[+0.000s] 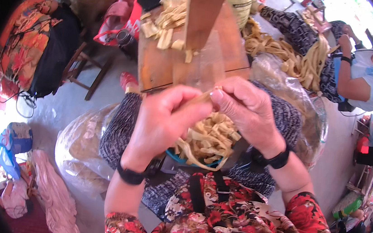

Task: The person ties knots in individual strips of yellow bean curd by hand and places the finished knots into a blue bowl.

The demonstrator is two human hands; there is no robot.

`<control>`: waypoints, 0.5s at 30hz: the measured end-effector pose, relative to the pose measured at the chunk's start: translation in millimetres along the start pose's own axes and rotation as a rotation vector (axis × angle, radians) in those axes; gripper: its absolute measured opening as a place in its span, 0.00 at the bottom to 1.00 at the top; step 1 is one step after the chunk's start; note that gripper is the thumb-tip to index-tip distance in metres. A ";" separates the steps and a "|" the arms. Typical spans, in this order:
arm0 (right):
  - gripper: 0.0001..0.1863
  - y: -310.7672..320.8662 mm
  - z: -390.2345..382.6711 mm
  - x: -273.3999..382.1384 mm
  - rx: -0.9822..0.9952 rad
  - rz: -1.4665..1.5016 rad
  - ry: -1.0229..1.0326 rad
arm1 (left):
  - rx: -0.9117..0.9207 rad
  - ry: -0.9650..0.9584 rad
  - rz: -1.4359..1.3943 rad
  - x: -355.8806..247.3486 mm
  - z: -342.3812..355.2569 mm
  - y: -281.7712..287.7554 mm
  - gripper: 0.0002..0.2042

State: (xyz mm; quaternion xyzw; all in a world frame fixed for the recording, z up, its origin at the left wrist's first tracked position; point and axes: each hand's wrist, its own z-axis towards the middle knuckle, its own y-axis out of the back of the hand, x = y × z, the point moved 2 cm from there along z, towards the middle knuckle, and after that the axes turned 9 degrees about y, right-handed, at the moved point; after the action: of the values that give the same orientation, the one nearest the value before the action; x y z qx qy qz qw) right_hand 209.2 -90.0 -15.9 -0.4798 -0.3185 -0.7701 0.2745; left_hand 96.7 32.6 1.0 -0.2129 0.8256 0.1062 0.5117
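Above my lap, both hands meet in front of the small table, fingers bent inward. My left hand point(167, 116), slightly blurred, is closed on one end of a pale yellow strip point(202, 99). Thumb and fingers of my right hand point(250, 114) pinch the other end, and most of the strip is hidden. Just beneath them, a heap of similar flat yellowish strips point(213, 140) fills a teal basin point(177, 157); one long strip loops over its front rim. What the strips are made of, I cannot tell.
On the wooden table point(155, 70) stand an upright board point(201, 18) and a pile of short strips point(172, 17). Plastic bags point(86, 144) flank my legs. At right, a seated person point(359, 71) handles long strips point(288, 54). A red bag point(127, 8) and black bottle point(126, 42) stand left.
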 end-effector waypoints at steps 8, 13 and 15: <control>0.10 13.3 -36.1 34.6 -0.084 0.418 0.035 | 0.209 0.032 0.142 30.7 -33.9 21.8 0.13; 0.04 -5.7 -56.7 56.1 0.339 -0.072 0.223 | 0.179 -0.106 0.247 33.1 -35.7 10.1 0.09; 0.05 -2.2 -55.4 39.7 0.203 0.103 -0.092 | 0.256 0.032 -0.012 27.5 -42.1 12.0 0.05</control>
State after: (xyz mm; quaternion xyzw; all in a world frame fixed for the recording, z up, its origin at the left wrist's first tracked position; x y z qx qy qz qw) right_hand 160.9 -135.0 1.2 -0.5000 -0.3820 -0.6959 0.3461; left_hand 46.9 20.0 -4.8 -0.1523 0.8393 -0.0066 0.5219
